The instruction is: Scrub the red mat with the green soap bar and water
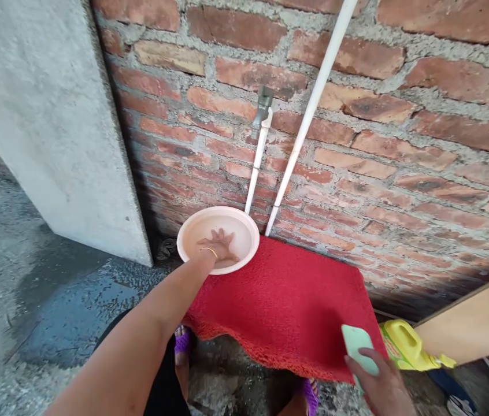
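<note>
My left hand (pixel 219 247) is under the water in a pale pink basin (pixel 182 249), its fingers spread and nothing in them. A thin bracelet circles that wrist. The basin stands at the back left of a table covered by a red cloth (pixel 296 294). Over the cloth's front right corner, my right hand (pixel 381 381) is closed around a pale green bar of soap (pixel 357 342). The thumb and fingers cover the lower part of the bar.
Behind the table is a brick wall with a tap (pixel 263 107) and white pipes (pixel 314 110). A concrete slab (pixel 75 127) stands at left beside wet ground (pixel 80 315). A yellow jug (pixel 404 344) and a wooden board (pixel 478 318) are at right.
</note>
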{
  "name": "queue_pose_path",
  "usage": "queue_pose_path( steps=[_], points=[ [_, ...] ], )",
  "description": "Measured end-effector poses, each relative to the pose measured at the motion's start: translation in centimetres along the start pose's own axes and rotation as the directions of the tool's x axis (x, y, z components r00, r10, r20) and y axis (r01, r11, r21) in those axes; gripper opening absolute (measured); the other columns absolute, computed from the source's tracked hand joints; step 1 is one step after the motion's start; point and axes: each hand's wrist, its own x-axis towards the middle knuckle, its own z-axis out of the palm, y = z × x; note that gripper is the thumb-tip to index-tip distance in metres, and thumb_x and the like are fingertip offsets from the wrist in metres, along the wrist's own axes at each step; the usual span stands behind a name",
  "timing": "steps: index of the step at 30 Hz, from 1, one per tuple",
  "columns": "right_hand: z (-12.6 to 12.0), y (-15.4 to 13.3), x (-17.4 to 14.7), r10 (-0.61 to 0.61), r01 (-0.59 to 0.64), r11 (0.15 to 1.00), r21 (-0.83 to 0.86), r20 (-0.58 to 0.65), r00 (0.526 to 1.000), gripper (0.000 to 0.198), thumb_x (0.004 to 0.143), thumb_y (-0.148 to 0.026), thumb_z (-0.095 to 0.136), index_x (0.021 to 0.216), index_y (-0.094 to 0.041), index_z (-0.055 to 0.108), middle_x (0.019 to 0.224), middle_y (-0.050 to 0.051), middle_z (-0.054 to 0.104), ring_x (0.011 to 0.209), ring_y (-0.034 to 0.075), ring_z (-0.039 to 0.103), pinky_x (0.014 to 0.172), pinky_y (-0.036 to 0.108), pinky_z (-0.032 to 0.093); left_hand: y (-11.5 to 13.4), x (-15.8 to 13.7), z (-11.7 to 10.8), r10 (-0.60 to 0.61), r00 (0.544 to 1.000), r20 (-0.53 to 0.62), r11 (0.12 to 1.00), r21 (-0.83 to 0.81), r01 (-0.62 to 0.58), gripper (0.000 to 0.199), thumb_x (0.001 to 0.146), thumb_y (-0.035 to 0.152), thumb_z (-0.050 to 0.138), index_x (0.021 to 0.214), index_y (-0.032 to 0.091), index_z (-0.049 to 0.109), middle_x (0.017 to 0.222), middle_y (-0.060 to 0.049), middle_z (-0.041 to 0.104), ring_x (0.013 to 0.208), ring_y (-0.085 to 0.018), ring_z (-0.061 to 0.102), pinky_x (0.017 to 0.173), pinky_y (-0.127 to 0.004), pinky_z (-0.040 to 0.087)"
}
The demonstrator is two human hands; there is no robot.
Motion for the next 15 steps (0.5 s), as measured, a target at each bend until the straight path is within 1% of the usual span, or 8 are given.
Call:
queue_pose_path(
  steps=[2,4,5,7,9,10,12,15],
  points=[
    [3.8,-5.3,0.3,-0.006,0.005,1.0,0.017,0.033,0.999,0.026,0.071,-0.056,0.062,0.086,-0.036,0.069,0.098,0.005,0.064,0.081,0.027,0.067,0.07,0.042,0.054,0.0,0.1,0.0,-0.001,1.0,0.002,1.0,-0.022,0.001,0.118,0.062,0.065,0.077,0.159,0.045,0.013,0.17,-0.008,-0.007,0.15,-0.05,-0.013,0.099,-0.085,0.021],
    [7.2,-11.1,0.2,-0.071,0.068,0.997,0.032,0.124,0.99,0.028,0.074,-0.052,0.062,0.092,-0.032,0.069,0.105,0.004,0.063,0.077,0.022,0.067,0.069,0.036,0.053,-0.1,0.2,0.1,0.009,1.0,0.003,1.0,-0.023,-0.009,0.12,0.061,0.065,0.077,0.16,0.044,0.013,0.17,-0.009,-0.008,0.149,-0.051,-0.013,0.098,-0.086,0.021],
    [8.6,-14.0,-0.1,-0.14,0.135,0.99,0.039,0.176,0.974,0.024,0.076,-0.046,0.062,0.094,-0.031,0.069,0.106,0.004,0.062,0.079,0.02,0.068,0.071,0.033,0.053,-0.2,0.3,0.1,0.014,1.0,0.004,1.0,-0.015,-0.014,0.12,0.061,0.067,0.076,0.16,0.043,0.012,0.17,-0.009,-0.008,0.149,-0.052,-0.014,0.098,-0.086,0.021],
    [10.9,-19.3,-1.0,-0.281,0.28,0.959,0.043,0.259,0.924,0.021,0.076,-0.036,0.065,0.097,-0.031,0.069,0.105,0.002,0.061,0.083,0.018,0.067,0.074,0.029,0.052,-0.3,0.4,0.2,0.022,1.0,0.006,1.0,0.006,-0.022,0.121,0.061,0.07,0.074,0.16,0.042,0.01,0.17,-0.009,-0.007,0.148,-0.053,-0.014,0.096,-0.088,0.022],
    [12.6,-23.5,-1.9,-0.395,0.402,0.915,0.043,0.307,0.866,0.023,0.074,-0.029,0.068,0.098,-0.03,0.069,0.102,0.001,0.061,0.087,0.018,0.067,0.078,0.028,0.051,-0.5,0.5,0.3,0.029,1.0,-0.002,1.0,0.01,-0.029,0.122,0.061,0.074,0.072,0.16,0.042,0.01,0.17,-0.008,-0.006,0.148,-0.054,-0.014,0.094,-0.089,0.022],
    [13.3,-25.0,-2.3,-0.434,0.446,0.894,0.041,0.322,0.841,0.025,0.073,-0.027,0.069,0.097,-0.03,0.069,0.101,0.001,0.06,0.089,0.018,0.066,0.079,0.028,0.051,-0.5,0.5,0.4,0.033,0.999,-0.008,0.999,0.003,-0.033,0.122,0.06,0.074,0.072,0.16,0.043,0.01,0.17,-0.008,-0.005,0.148,-0.054,-0.014,0.094,-0.089,0.022],
    [14.4,-26.9,-2.8,-0.476,0.499,0.866,0.023,0.345,0.809,0.026,0.071,-0.025,0.071,0.097,-0.029,0.07,0.101,0.002,0.06,0.092,0.02,0.065,0.081,0.029,0.051,-0.6,0.6,0.4,0.035,0.999,-0.012,0.999,-0.008,-0.035,0.123,0.059,0.075,0.073,0.16,0.043,0.011,0.17,-0.008,-0.006,0.148,-0.054,-0.014,0.095,-0.088,0.022],
    [14.9,-26.8,-2.6,-0.464,0.504,0.863,-0.015,0.369,0.805,0.026,0.071,-0.025,0.071,0.097,-0.028,0.071,0.102,0.003,0.06,0.093,0.021,0.065,0.081,0.03,0.05,-0.7,0.6,0.4,0.031,1.0,0.002,1.0,0.0,-0.031,0.122,0.059,0.075,0.071,0.16,0.042,0.011,0.17,-0.009,-0.007,0.149,-0.053,-0.013,0.095,-0.088,0.022]
  ],
)
